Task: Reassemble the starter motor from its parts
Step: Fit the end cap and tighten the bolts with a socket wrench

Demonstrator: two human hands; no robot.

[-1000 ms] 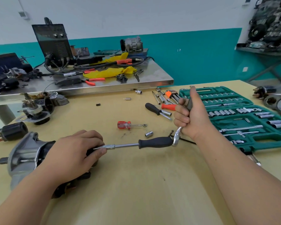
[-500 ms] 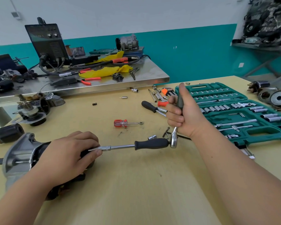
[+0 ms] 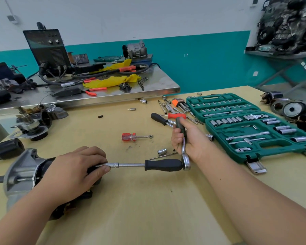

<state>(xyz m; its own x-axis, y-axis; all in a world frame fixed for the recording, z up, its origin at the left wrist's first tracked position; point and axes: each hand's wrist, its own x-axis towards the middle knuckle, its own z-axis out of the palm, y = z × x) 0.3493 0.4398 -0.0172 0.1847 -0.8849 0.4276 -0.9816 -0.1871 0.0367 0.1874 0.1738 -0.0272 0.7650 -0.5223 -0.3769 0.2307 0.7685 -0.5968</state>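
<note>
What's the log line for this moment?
left hand: holds starter motor | right hand: grips ratchet | ratchet: on end of driver

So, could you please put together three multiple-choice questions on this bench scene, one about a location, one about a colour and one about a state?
1. The red-handled screwdriver lies: A in a drawer; B on the yellow table; C on the floor.
2. The socket-set case is: A blue; B black; C green.
3. The right hand: A grips the ratchet; B lies open and flat; C holds a loose socket.
Answers: B, tabletop shows all round it; C, its moulded trays are green; A, it is curled round the handle.
</note>
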